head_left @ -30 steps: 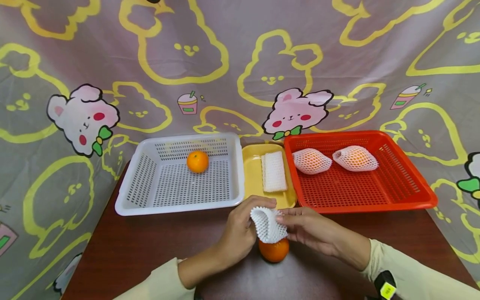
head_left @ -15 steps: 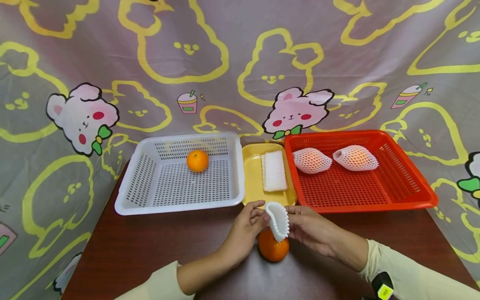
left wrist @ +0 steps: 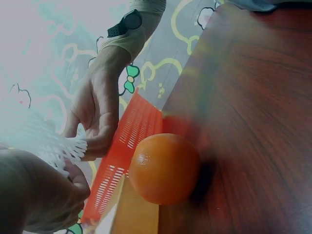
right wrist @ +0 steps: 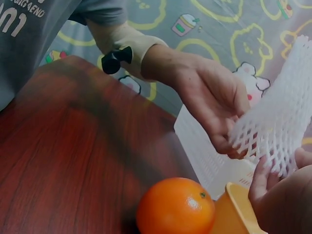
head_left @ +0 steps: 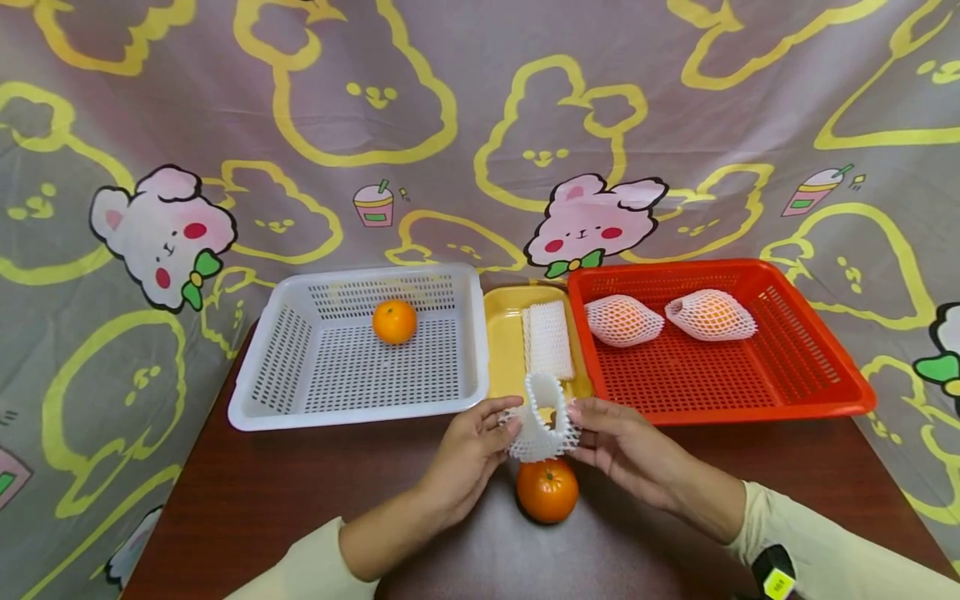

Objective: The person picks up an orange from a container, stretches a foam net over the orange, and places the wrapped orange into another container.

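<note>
Between my two hands a white foam fruit net (head_left: pixel 534 437) is stretched, its mouth gaping as an oval. My left hand (head_left: pixel 467 454) pinches its left edge with thumb and fingers. On the opposite edge my right hand (head_left: pixel 626 450) pinches it too. In the right wrist view the foam net (right wrist: pixel 278 117) spreads upward from the fingertips, showing its mesh. Just below the net, on the table, sits an orange (head_left: pixel 547 493) with its stem end up. The left wrist view shows that orange (left wrist: pixel 165 169) apart from both hands.
A white basket (head_left: pixel 360 415) at the left holds one orange (head_left: pixel 394 322). In the middle, a yellow tray (head_left: pixel 504 333) bears flat foam nets (head_left: pixel 549 337). The red basket (head_left: pixel 735 412) at the right contains two net-wrapped oranges (head_left: pixel 711 317). A patterned cloth hangs behind.
The net has turned and been pulled wider, its mouth now open between my hands. It has shifted up, away from the orange, whose top now shows. The orange stays in place.
</note>
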{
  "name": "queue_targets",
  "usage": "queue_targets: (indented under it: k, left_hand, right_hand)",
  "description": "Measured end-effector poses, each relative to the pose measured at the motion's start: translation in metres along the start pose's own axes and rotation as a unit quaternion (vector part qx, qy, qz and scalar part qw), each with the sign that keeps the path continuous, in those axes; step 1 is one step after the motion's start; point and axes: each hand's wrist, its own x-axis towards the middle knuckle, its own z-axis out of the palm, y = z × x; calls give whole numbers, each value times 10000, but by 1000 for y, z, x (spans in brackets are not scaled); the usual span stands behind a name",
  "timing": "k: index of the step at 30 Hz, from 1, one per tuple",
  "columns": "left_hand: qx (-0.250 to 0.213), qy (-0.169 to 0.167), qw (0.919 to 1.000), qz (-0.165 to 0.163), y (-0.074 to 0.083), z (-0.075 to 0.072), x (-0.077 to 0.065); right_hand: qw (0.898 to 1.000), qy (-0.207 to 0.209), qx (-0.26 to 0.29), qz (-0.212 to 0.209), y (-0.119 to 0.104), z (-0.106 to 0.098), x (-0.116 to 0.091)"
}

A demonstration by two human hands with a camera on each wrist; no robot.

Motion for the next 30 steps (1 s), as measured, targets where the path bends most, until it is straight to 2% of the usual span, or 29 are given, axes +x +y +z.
queue_targets:
  k: [5,8,13,20,23,25,28,30]
  left_hand:
    - [-697,-268,9967,-323,-3,-6,0]
    - [-846,-372,9948,-419,-5,-7,0]
    - [-824,-469,9948,-383,-10,-9,0]
    - [-1246,-621,9898,-295,-15,-10,2]
    - [-1168,-642,9907,-286,-16,-11,1]
    - [-977,-553,9932,-323,-16,-12,0]
    - [-474,-285,9980,-317,-16,-12,-4]
    - [14,8,9998,-219,-18,-12,-6]
  right_hand:
    - [9992,-82,394,-15,1,-5,-1]
    - [9988,-208,448,15,3,-7,-2]
    - [9975,-402,582,16,9,-11,-4]
    - [9912,-902,938,-242,17,-13,-3]
    - [9878,-1074,1068,-352,20,-12,-3]
    - [9897,-982,990,-332,22,-12,-4]
    - [9973,-471,529,-199,28,-10,-8]
    - [10000,3,90,-37,32,-9,-10]
